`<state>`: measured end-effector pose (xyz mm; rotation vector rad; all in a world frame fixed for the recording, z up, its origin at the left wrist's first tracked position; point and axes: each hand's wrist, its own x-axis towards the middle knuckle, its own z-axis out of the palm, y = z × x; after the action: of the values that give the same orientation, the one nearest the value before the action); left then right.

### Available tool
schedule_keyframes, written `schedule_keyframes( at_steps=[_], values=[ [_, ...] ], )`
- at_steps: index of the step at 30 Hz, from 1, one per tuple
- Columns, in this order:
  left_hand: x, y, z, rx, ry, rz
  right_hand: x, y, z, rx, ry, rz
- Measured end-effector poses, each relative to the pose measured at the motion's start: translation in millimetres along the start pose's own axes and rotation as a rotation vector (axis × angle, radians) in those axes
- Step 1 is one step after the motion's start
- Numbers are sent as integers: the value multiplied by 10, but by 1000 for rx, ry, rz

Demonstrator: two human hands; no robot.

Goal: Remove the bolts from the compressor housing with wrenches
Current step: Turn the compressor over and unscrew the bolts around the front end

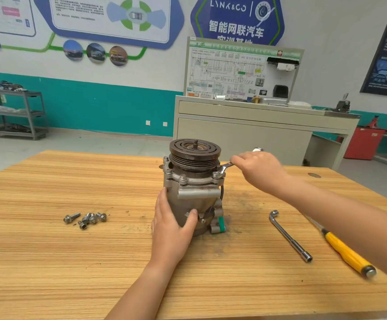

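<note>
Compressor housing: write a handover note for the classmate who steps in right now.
Left hand grips the compressor housing, upright on the table.
Right hand holds the wrench, its head on the right-side flange bolt.
Done: loose bolts lie left of the housing.
Left: that bolt and at least three more seated bolts on the flange.
L-shaped socket wrench and screwdriver lie on the right.

White-and-teal wall (95, 100) with posters (236, 17), grey shelf cart (14, 112) at left, beige cabinet (245, 135) bearing a wiring-diagram board (241, 70).
</note>
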<state>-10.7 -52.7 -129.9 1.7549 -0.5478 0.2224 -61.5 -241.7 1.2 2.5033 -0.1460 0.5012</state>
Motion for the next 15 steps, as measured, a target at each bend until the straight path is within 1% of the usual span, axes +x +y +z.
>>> schedule_keyframes(
  at_steps=[3, 6, 8, 9, 11, 12, 13, 14, 15],
  values=[
    [0, -11, -10, 0, -4, -1, 128, -102, 146, 167, 209, -20],
    [-7, -12, -20, 5, -15, -5, 203, -178, 161, 246, 222, -1],
    [-11, -6, -26, 8, -20, -4, 133, -152, 134, 370, 352, 87],
    [-10, -3, -26, 9, -19, -1, 62, -145, 86, 459, 388, 176],
    [-8, -1, -15, 14, -16, 4, -115, -146, -25, 605, 409, 303],
    [-8, -2, -8, 18, -13, 5, -212, -154, -69, 657, 402, 309],
    [-7, -4, -5, 20, -10, 4, -316, -165, -126, 670, 378, 294],
    [-6, -6, -3, 21, -8, 4, -428, -181, -190, 636, 327, 271],
    [-6, -7, -2, 21, -6, 6, -538, -203, -252, 557, 240, 257]
  ],
)
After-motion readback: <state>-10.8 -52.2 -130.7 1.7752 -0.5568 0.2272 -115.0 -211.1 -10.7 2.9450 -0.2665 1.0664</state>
